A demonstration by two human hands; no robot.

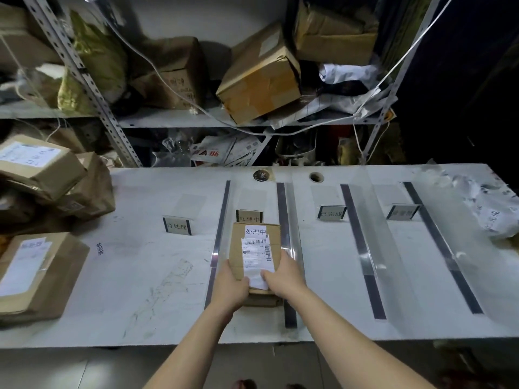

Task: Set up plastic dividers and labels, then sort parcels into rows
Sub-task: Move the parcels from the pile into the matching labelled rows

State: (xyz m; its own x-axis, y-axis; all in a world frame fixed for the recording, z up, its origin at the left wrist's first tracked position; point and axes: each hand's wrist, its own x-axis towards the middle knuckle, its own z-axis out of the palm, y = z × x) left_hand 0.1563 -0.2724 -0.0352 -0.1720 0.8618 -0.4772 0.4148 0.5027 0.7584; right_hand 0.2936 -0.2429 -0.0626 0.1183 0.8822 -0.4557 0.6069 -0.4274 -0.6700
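Parcel (254,249) gripped at near edge by both hands (234,284) (282,276), fingers wrapped; dividers (288,242) could be knocked if pushed crooked.

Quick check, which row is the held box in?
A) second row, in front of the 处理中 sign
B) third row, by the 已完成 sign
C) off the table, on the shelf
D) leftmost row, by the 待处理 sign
A: both hands, left hand and right hand, hold the box between the first two dividers, just in front of the 处理中 sign, and its own tag reads 处理中.
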